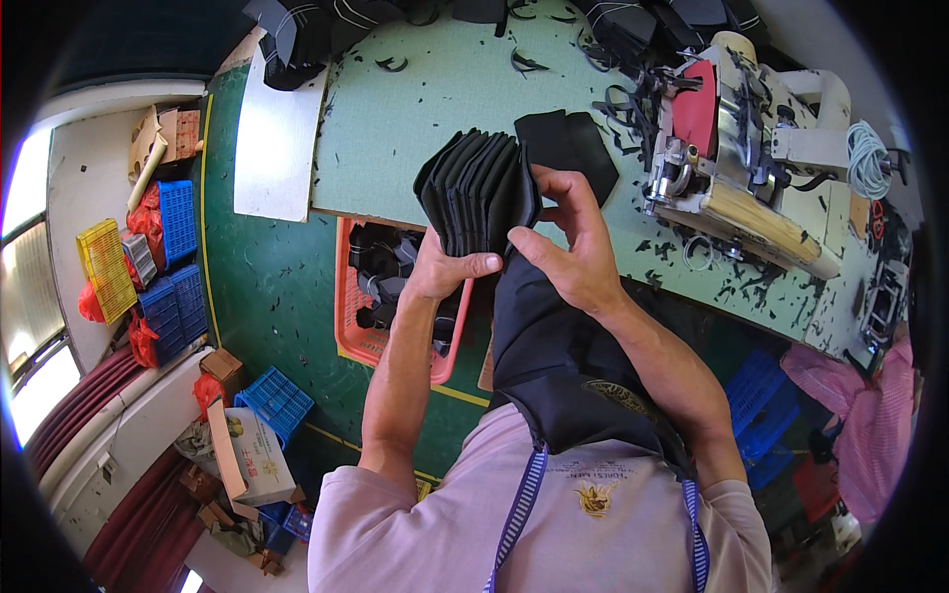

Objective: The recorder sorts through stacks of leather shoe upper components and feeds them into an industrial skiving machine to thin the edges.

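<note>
two hands hold one fanned stack of black fabric pieces point(477, 190) above the near edge of the pale green table point(395, 109), just over the gap where a pink basket point(348, 326) sits on the floor below. the left hand point(442, 269) cups the stack from underneath, thumb pressed across its lower edge and fingers hidden behind it. the right hand point(570, 242) closes on the right side, fingertips curled over the top edge and thumb pinching the outermost layer.

to do this well, i judge the left hand should keep the bottom edges squeezed together while the right thumb peels only one layer at a time, so the fan does not slip apart and drop into the basket.

counted: the stack shows roughly eight or nine layers, though the inner ones merge and i cannot tell exactly. one loose black piece point(568, 143) lies on the table just behind the stack. one sewing machine point(736, 148) stands to the right. one pink basket holds more dark pieces. at least five blue crates point(178, 219) and one yellow crate point(105, 267) sit on the floor at left.
</note>
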`<move>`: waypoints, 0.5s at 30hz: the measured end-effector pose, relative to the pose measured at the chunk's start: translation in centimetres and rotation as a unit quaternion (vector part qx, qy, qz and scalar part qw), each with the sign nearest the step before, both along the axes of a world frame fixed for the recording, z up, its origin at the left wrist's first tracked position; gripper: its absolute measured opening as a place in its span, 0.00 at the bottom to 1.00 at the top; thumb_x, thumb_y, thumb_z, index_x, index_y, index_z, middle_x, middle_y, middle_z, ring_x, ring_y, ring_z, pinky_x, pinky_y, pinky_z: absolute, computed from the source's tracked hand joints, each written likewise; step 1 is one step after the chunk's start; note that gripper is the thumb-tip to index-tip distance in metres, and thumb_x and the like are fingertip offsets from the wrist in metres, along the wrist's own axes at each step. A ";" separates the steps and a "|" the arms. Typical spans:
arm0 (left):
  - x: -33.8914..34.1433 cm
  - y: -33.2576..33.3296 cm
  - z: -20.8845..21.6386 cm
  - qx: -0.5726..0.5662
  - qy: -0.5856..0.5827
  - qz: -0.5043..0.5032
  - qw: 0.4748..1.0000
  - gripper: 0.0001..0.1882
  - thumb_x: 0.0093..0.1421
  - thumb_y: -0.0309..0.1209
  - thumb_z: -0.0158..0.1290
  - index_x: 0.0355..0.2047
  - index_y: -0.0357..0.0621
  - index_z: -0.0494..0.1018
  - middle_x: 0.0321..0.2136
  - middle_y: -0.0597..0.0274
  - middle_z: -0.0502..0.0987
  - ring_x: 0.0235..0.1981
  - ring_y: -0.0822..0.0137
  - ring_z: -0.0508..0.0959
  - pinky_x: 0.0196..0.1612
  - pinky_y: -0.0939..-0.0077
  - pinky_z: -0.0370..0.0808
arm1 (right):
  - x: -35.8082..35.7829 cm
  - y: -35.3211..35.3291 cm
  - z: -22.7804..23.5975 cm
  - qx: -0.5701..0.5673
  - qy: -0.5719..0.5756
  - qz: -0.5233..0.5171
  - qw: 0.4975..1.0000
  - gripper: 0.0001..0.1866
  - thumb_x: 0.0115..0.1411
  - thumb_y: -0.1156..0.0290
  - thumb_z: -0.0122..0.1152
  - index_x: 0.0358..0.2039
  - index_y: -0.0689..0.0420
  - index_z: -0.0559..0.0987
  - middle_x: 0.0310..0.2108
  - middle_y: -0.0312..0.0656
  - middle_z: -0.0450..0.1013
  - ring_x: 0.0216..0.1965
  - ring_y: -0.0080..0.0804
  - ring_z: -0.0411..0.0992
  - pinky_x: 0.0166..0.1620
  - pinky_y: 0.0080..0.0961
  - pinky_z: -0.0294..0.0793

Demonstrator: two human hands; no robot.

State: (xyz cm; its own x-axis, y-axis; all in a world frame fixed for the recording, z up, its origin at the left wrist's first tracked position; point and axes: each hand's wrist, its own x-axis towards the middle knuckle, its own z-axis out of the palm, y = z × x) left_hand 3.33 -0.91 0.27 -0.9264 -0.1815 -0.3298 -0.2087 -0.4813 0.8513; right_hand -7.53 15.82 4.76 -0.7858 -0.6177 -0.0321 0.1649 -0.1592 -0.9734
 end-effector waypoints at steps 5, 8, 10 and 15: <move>-0.6 0.7 1.3 -0.006 0.010 0.006 1.000 0.42 0.40 0.33 0.76 0.56 0.37 0.70 0.47 0.62 0.76 0.50 0.67 0.74 0.56 0.68 0.70 | 0.1 -0.1 0.1 0.034 0.055 -0.008 0.998 0.28 0.53 0.70 0.71 0.51 0.60 0.68 0.55 0.45 0.68 0.53 0.32 0.68 0.50 0.30 0.72; -0.8 0.6 1.7 -0.040 0.011 -0.017 0.999 0.41 0.40 0.32 0.76 0.55 0.37 0.71 0.47 0.62 0.77 0.49 0.67 0.75 0.55 0.69 0.70 | 0.3 -0.1 0.0 0.056 0.059 -0.018 0.997 0.29 0.52 0.69 0.73 0.51 0.60 0.68 0.54 0.45 0.68 0.52 0.32 0.69 0.49 0.30 0.72; -0.8 0.7 1.8 -0.052 0.002 -0.018 0.999 0.41 0.40 0.33 0.77 0.54 0.37 0.71 0.47 0.62 0.77 0.49 0.67 0.75 0.55 0.69 0.70 | 0.2 0.0 0.0 0.059 0.062 -0.016 0.996 0.28 0.52 0.69 0.72 0.50 0.60 0.68 0.54 0.45 0.69 0.52 0.32 0.69 0.49 0.30 0.73; -0.7 0.8 1.9 -0.014 0.002 -0.009 1.000 0.42 0.39 0.34 0.77 0.55 0.37 0.71 0.47 0.62 0.77 0.49 0.67 0.75 0.55 0.69 0.70 | -0.4 0.3 0.3 0.023 0.021 0.004 1.000 0.27 0.51 0.71 0.71 0.50 0.61 0.69 0.54 0.45 0.70 0.52 0.32 0.71 0.49 0.29 0.74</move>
